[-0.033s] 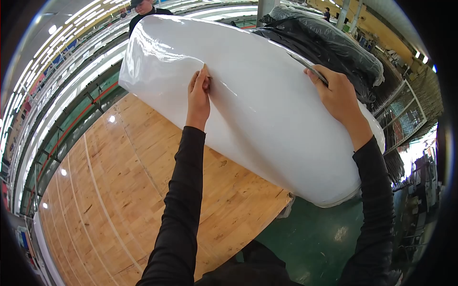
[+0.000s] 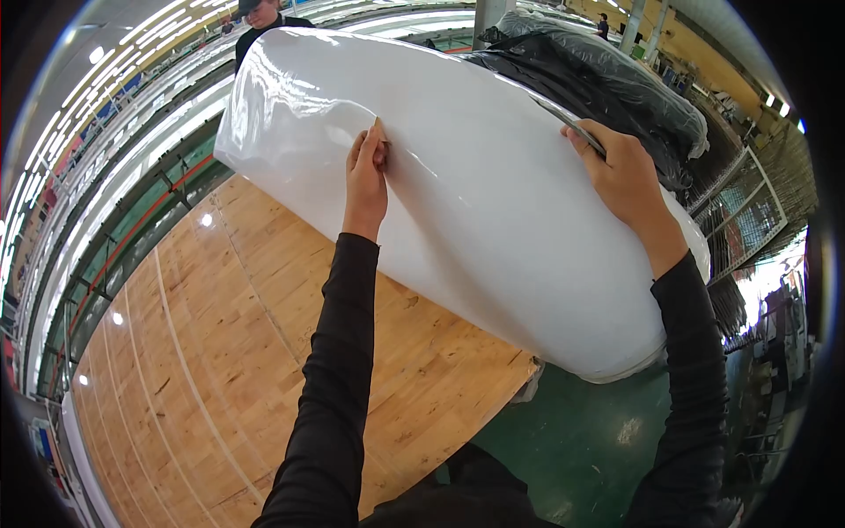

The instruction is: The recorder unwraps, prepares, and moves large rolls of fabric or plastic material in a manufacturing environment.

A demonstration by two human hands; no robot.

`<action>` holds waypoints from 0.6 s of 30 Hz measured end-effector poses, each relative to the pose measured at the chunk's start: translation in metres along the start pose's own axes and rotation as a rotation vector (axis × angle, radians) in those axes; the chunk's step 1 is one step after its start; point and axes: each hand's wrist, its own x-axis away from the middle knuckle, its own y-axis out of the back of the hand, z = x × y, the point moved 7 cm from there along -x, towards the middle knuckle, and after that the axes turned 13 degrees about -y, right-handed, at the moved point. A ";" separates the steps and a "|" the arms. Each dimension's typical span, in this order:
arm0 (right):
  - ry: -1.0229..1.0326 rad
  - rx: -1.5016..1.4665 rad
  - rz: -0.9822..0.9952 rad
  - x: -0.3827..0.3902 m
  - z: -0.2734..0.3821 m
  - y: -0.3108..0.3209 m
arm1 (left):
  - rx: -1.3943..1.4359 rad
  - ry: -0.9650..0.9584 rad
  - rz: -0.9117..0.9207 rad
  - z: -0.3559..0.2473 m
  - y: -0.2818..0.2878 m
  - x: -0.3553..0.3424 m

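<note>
A large roll wrapped in glossy white plastic sheet [image 2: 519, 238] lies slantwise before me, its near right end past the table's corner. My left hand [image 2: 370, 158] is closed in a pinch on the sheet, pulling up a crease that runs toward the far left end. Over the roll's far right side, my right hand [image 2: 620, 172] is wrapped round a slim grey metal tool [image 2: 572, 126]. The tool's long narrow tip points to the far left, along the plastic; its grip is hidden in my fingers, so its exact kind does not show.
Under the roll is a wooden table [image 2: 211, 352] with pale lines across it. Black plastic-wrapped bundles [image 2: 563, 79] lie behind the roll. A person [image 2: 260, 22] in dark clothes stands beyond its far left end. Green floor [image 2: 581, 440] shows at the lower right.
The plastic at the roll's far left end has shifted slightly to the left, and its wrinkles have changed. The person beyond has moved a little left. Both my hands stay in place.
</note>
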 end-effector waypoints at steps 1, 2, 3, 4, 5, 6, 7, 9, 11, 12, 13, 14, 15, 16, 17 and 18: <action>0.016 -0.017 -0.020 -0.001 -0.002 0.000 | 0.015 0.012 -0.011 0.000 -0.001 0.000; 0.032 -0.035 -0.039 -0.001 -0.002 0.001 | 0.030 0.025 -0.023 0.001 -0.001 0.000; 0.037 -0.035 -0.037 -0.001 -0.001 0.001 | 0.030 0.022 -0.026 0.000 0.000 0.000; 0.040 -0.036 -0.034 -0.001 0.001 0.002 | 0.027 0.020 -0.025 -0.002 0.000 -0.001; 0.044 -0.036 -0.031 0.000 0.002 0.002 | 0.024 0.017 -0.023 -0.004 0.001 -0.001; 0.048 -0.035 -0.033 0.000 0.003 0.004 | 0.026 0.013 -0.024 -0.006 -0.001 0.000; 0.046 -0.024 -0.026 0.001 0.003 0.004 | -0.122 0.020 -0.004 -0.008 -0.003 0.003; 0.045 -0.013 -0.024 0.001 0.003 0.006 | -0.268 0.023 0.018 -0.013 -0.010 0.009; 0.059 -0.004 -0.054 0.002 0.001 0.008 | -0.887 -0.156 0.133 -0.027 -0.025 0.017; 0.063 -0.009 -0.058 0.002 0.002 0.008 | -1.145 -0.435 0.149 -0.043 -0.038 0.026; 0.062 0.000 -0.049 0.002 0.004 0.007 | -1.150 -0.442 0.147 -0.042 -0.040 0.030; 0.061 0.008 -0.039 0.003 0.005 0.006 | -1.213 -0.548 0.144 -0.048 -0.046 0.034; 0.071 -0.003 -0.040 0.003 0.010 0.005 | -1.281 -0.658 0.136 -0.053 -0.047 0.039; 0.071 -0.018 -0.032 0.002 0.015 0.002 | -1.263 -0.516 0.244 -0.040 -0.047 0.037; 0.073 -0.034 -0.023 0.001 0.021 0.000 | -1.228 -0.525 0.283 -0.032 -0.054 0.048; 0.069 -0.016 -0.021 0.001 0.012 0.002 | -1.247 -0.451 0.326 -0.021 -0.087 0.065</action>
